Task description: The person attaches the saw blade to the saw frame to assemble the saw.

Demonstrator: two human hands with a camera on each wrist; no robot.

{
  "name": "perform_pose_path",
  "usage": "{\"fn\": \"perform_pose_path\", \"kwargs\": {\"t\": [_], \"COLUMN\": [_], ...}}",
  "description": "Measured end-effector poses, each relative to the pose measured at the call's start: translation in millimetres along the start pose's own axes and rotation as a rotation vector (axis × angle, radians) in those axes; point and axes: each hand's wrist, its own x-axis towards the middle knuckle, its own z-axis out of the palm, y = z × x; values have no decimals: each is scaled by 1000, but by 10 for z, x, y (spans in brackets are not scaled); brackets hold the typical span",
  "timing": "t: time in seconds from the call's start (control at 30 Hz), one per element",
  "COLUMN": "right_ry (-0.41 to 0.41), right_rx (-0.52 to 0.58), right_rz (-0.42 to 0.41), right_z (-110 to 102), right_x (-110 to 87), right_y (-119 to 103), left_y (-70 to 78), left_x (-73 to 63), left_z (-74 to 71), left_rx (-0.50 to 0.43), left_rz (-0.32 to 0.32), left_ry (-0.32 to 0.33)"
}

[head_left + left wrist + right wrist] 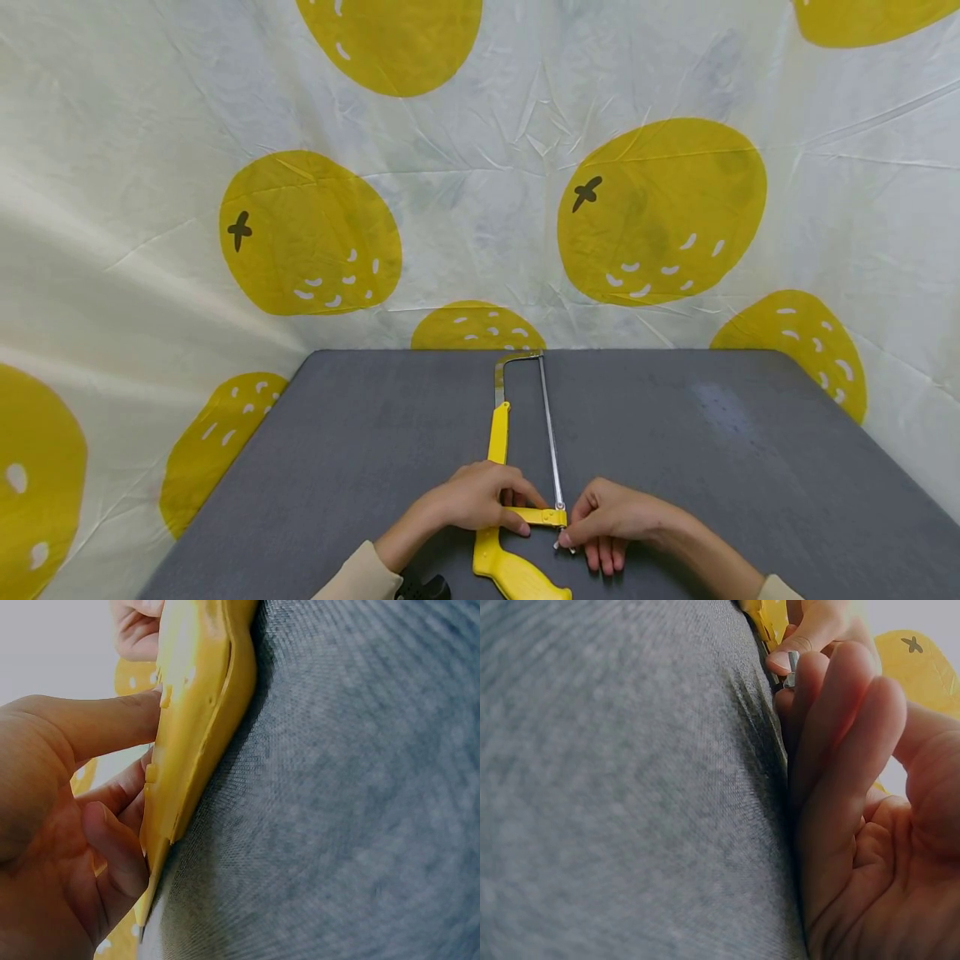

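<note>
A hacksaw with a yellow handle [517, 573] lies flat on the grey table, its metal bow pointing away from me. The blade [549, 429] runs along the frame's right side, down to the yellow front arm [546, 517]. My left hand [480, 496] grips that arm beside the handle, thumb on the near side and fingers on the far side. With thumb and fingertips, my right hand [611, 517] pinches the small silver wing nut [564, 547] at the blade's near end. In the right wrist view the curled fingers [847, 727] hide most of the nut.
The grey tabletop [360, 425] stretches out on both sides of the saw. Behind and to the left hangs a pale cloth [480, 225] printed with yellow fruit. Something black [423, 588] shows by the left wrist at the bottom edge.
</note>
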Motion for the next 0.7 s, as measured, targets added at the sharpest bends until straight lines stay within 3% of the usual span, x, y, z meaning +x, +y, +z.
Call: {"fn": "perform_pose_path", "kwargs": {"t": [0.7], "right_ry": [-18], "right_rx": [12], "right_rz": [-9], "right_z": [-24], "right_x": [1], "right_y": [3], "left_y": [-11], "left_x": [3], "left_z": [3], "left_rx": [12], "left_rz": [0], "left_ry": [2]}}
